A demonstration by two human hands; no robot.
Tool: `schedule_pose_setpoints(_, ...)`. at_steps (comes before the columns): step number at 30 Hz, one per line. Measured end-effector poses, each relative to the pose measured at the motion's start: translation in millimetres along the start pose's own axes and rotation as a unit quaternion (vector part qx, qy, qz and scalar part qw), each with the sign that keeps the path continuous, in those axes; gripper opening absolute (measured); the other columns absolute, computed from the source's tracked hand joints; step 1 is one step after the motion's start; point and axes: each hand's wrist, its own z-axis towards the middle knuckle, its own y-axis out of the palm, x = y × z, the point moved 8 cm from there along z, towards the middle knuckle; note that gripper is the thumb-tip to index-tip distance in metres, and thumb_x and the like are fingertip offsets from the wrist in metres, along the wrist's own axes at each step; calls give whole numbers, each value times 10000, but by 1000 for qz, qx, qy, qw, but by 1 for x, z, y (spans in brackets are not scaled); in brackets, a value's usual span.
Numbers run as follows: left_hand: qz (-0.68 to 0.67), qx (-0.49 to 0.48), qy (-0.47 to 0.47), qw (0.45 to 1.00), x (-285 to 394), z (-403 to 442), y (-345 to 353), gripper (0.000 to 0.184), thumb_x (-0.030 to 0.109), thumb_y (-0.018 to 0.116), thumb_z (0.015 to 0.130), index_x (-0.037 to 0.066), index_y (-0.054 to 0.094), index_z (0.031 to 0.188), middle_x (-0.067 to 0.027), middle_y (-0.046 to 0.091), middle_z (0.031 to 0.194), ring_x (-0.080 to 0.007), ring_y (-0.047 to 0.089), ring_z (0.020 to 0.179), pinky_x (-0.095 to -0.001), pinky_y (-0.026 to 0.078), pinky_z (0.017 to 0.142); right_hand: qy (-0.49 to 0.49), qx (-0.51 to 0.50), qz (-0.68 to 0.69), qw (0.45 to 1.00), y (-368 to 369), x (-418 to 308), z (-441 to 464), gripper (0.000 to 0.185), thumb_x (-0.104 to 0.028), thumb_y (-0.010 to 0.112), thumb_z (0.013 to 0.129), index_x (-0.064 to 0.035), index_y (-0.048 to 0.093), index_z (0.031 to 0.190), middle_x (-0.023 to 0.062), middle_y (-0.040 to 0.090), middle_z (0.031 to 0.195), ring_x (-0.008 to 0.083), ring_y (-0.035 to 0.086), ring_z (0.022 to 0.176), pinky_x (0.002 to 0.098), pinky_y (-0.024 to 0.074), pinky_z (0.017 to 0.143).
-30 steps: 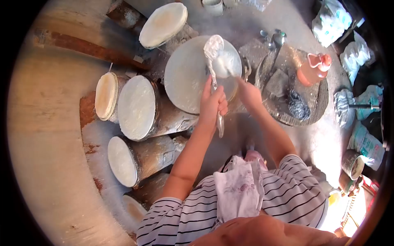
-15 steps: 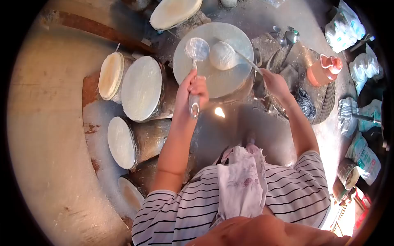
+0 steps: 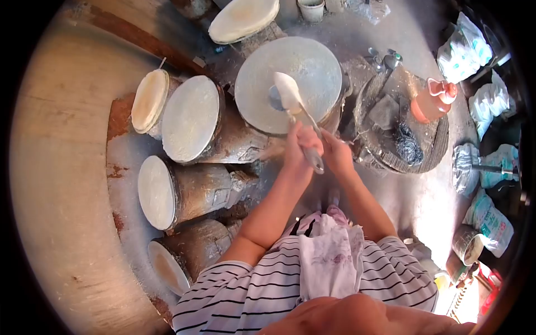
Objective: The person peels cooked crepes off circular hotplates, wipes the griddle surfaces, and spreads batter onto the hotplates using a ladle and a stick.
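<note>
My left hand [image 3: 303,144] is wrapped around a metal ladle [image 3: 317,162], its handle end sticking out below the fist. A bluish-grey round patch near the ladles may be its bowl, partly hidden. Close beside it, my right hand [image 3: 338,153] grips the thin handle of a second ladle [image 3: 286,90], whose whitish bowl is seen tilted on its side. The two ladles cross or overlap; I cannot tell whether they touch. Both are above the near part of a large round pale-grey surface [image 3: 310,67], which sits on a brown drum-like body.
Several brown drum-like vessels with pale round tops [image 3: 191,119] line the left. At right, a cluttered round stand [image 3: 385,111] holds dark mesh [image 3: 408,145] and a pinkish jug [image 3: 432,101]. Plastic bags [image 3: 466,42] lie along the far right; a pale bucket [image 3: 311,10] stands at the back.
Both hands have come closer together and nearer my body. The right-hand ladle has turned onto its side and moved left, now overlapping the left-hand ladle. My left hand has shifted right.
</note>
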Motion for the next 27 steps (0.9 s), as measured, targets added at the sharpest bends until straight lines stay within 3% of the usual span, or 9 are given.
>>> schedule_pose_setpoints(4,-265,-89,-143,949,1,-71,66,353,199,430,973,95,399,637,13,378,506,-72,388,366,-222,369,330,-94,124,81,984,-39,-14,15,331,-151,597,846,-167,622,1175,170,653,791,294,649,680,371,497,611)
schedule_pose_setpoints(6,-269,-152,-144,940,14,-112,80,364,208,419,977,93,391,632,13,372,498,-76,368,343,-226,350,308,161,-21,130,978,-47,14,35,319,-137,596,850,-150,624,1168,185,647,825,266,658,760,365,497,671)
schedule_pose_setpoints(11,-219,-290,-18,932,90,-160,78,351,211,421,968,108,382,635,24,367,466,-89,401,353,-241,363,313,-149,-201,-123,960,87,0,24,289,-239,484,911,-25,653,1008,198,631,773,274,632,753,436,463,685)
schedule_pose_setpoints(15,-235,-326,-7,916,125,-248,63,357,234,455,958,81,429,637,2,398,487,-116,416,382,-245,358,338,-119,-220,-8,968,98,30,60,208,-175,507,935,-20,639,973,107,678,798,153,633,658,268,472,541)
schedule_pose_setpoints(16,-208,-380,-14,901,129,-279,50,369,249,454,962,75,433,638,1,393,472,-114,415,366,-242,354,318,-285,-200,50,936,72,-5,21,191,-151,554,914,-7,639,1007,107,697,855,124,633,709,254,505,631)
schedule_pose_setpoints(18,-179,-342,85,919,144,-341,21,395,286,449,968,64,440,642,0,387,452,-107,420,345,-230,351,280,-72,-391,55,916,82,51,-59,358,-30,659,763,-20,647,1121,67,694,856,66,587,718,201,464,632)
schedule_pose_setpoints(20,-148,-283,244,916,179,-408,7,365,256,433,974,32,445,685,-12,403,454,-106,450,340,-228,401,269,23,-459,115,881,145,-21,-122,503,31,664,726,-78,598,1213,-26,547,710,34,437,579,208,381,503)
schedule_pose_setpoints(23,-96,-268,365,886,251,-509,-27,312,196,440,969,81,408,680,15,394,466,-74,416,333,-211,370,290,-35,-597,190,779,256,-200,-225,495,-42,647,802,-97,510,1274,-18,464,703,49,426,524,205,299,387)
schedule_pose_setpoints(27,-119,-252,410,868,354,-608,-107,294,167,454,945,101,396,664,27,380,522,-76,401,398,-224,384,380,-54,-625,205,751,405,-315,-359,455,6,566,809,-28,519,1260,77,599,892,140,596,616,284,516,483)
